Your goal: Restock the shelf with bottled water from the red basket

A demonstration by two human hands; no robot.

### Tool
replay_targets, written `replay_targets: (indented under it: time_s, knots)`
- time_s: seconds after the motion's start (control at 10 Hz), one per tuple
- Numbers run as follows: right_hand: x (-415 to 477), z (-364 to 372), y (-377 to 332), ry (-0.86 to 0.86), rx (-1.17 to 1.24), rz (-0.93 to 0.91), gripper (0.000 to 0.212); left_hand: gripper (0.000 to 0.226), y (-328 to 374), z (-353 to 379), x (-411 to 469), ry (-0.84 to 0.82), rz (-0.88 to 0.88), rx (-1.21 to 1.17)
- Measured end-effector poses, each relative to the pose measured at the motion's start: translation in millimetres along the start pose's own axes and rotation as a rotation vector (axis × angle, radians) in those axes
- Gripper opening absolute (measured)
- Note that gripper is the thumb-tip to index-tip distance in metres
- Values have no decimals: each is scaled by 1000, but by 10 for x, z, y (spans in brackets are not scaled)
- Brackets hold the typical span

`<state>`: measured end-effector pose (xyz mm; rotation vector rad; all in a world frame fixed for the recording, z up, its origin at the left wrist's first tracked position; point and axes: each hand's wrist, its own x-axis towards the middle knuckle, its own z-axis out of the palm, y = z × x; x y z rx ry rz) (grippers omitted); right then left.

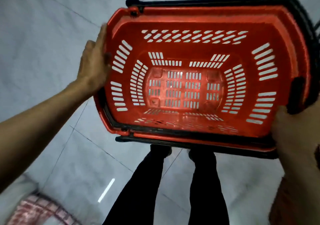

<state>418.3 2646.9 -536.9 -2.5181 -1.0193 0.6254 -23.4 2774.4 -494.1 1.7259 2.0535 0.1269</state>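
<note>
Right now the red basket (190, 22) sits mid-frame above the floor (52, 25), no bottles in it, long axis left to right. My left hand (93, 63) grips its left end and my right hand (294, 138) its lower-right corner, both equally near.

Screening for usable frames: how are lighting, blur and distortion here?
Head view: dim, bluish light; motion blur smears the left hand and the far right corner of the red basket; the wide-angle lens bows its rim; a white glare streak marks the floor; lower-left corner too blurred to identify.
</note>
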Motion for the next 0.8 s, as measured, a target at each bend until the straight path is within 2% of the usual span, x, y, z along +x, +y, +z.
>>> replay_targets:
  time_s: [0.1, 0.2, 0.3, 0.4, 0.5, 0.6, 0.7, 0.8]
  knots:
    - [332, 748, 177, 104, -6, -46, 76, 54, -155, 758, 266, 51, -68, -8]
    - [550, 1392, 339, 71, 51, -111, 69, 78, -448, 1440, 378, 30, -108, 8]
    - [678, 1859, 499, 60, 11, -116, 65, 96, -692, 1935, 487, 4, -134, -8]
    - [701, 2145, 578, 127, 0, -58, 68, 91, -787, 2168, 552, 61, -211, 56]
    - [689, 2233, 635, 146, -24, 5, 70, 86, -846, 2232, 635, 101, -224, 99]
    - [594, 2079, 469, 76, -144, -18, 72, 88, -772, 2071, 614, 29, -180, 118]
    - [564, 1783, 90, -122, -324, 52, 81, 83, -543, 1803, 624, -95, -175, 169]
    - [517, 1365, -353, -271, -311, 13, 58, 58, -225, 1332, 650, -146, -163, 190]
